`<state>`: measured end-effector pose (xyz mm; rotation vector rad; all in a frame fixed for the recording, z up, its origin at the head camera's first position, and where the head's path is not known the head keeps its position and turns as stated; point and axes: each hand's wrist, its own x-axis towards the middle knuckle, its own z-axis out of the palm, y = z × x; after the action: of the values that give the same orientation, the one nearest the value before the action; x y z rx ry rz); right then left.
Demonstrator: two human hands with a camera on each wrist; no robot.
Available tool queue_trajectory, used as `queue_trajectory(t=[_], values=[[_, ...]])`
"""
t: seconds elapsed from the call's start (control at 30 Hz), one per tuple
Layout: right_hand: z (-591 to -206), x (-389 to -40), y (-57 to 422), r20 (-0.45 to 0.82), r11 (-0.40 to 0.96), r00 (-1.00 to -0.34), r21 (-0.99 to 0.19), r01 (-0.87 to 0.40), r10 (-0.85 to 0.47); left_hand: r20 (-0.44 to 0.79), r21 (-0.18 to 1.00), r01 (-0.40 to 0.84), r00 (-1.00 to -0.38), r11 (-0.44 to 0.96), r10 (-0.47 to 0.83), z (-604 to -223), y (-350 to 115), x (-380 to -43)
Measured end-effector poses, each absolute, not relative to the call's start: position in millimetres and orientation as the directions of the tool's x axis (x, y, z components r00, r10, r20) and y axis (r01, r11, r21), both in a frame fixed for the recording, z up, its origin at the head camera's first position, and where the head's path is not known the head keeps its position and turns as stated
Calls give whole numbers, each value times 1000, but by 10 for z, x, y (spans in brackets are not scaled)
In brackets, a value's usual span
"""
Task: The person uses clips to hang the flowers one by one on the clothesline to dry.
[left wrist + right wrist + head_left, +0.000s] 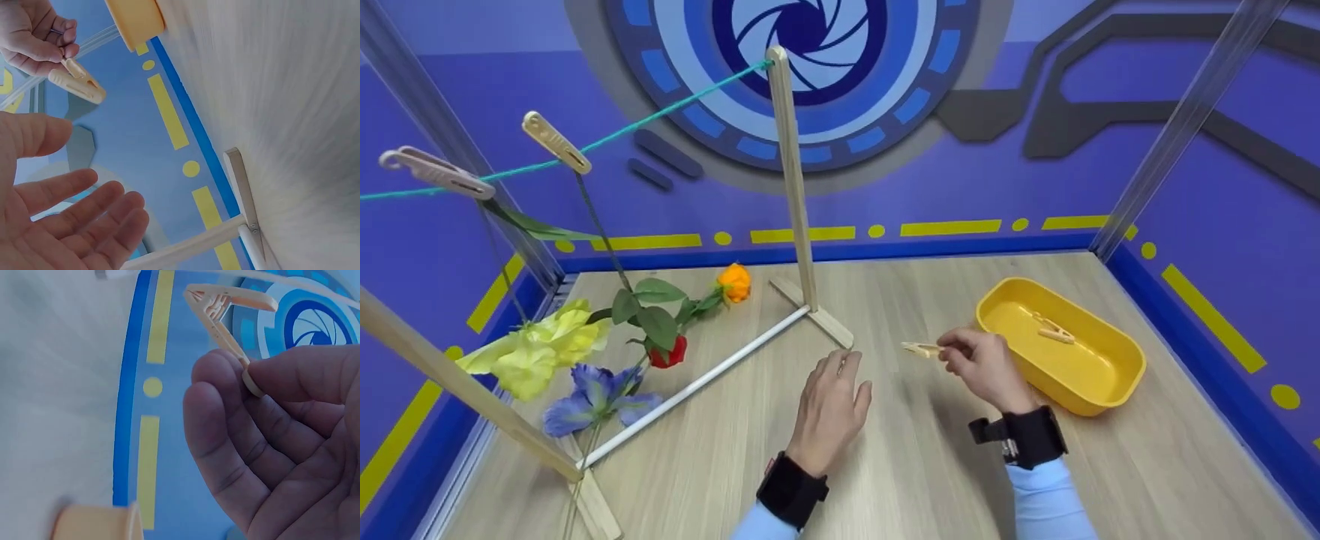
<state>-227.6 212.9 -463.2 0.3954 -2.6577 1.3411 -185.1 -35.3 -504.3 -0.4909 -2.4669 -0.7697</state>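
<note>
Between its thumb and fingertips my right hand (981, 366) pinches a cream clothespin (921, 349) by one end. The right wrist view shows that clothespin (216, 312) pointing away from the fingers. My left hand (825, 409) hovers over the table, its fingers relaxed and holding nothing; in the left wrist view its palm (62, 225) faces the held clothespin. On a green string (660, 112) at the left, two clothespins (556, 142) grip flower stems. A yellow flower (540, 349) and a red rose (667, 352) hang head down there.
A yellow tub (1080, 375) at the right contains at least one clothespin (1057, 334). The wooden stand has an upright post (791, 172) and a white bar (697, 386) low down. A blue flower (592, 397) and an orange rose (734, 283) are near the stand.
</note>
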Motion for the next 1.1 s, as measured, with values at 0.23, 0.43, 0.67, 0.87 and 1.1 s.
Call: queue_trajectory(t=[0.23,0.43,0.67,0.87,1.1], values=[[-4749,-2168,1922,223,520,-949,-796,-310,-224,532,464,502,-817,729,224,-5057,-382,-1866],[-4797,-2137,1795,206,404,-926,-854,-327,-315,481,532,522,-834,667,270,-5052,-396,-1879],[-4746,-2097,1723,220,327,-918,-886,-330,-331,530,524,573,-799,630,286,-5000,-360,-1843],[-4697,-2074,1724,309,268,-882,-871,-413,-355,507,636,558,-823,533,256,-4931,-368,-1844],[-4694,-2068,1744,369,201,-824,-850,-486,-431,413,755,506,-861,417,297,-4854,-385,-1852]])
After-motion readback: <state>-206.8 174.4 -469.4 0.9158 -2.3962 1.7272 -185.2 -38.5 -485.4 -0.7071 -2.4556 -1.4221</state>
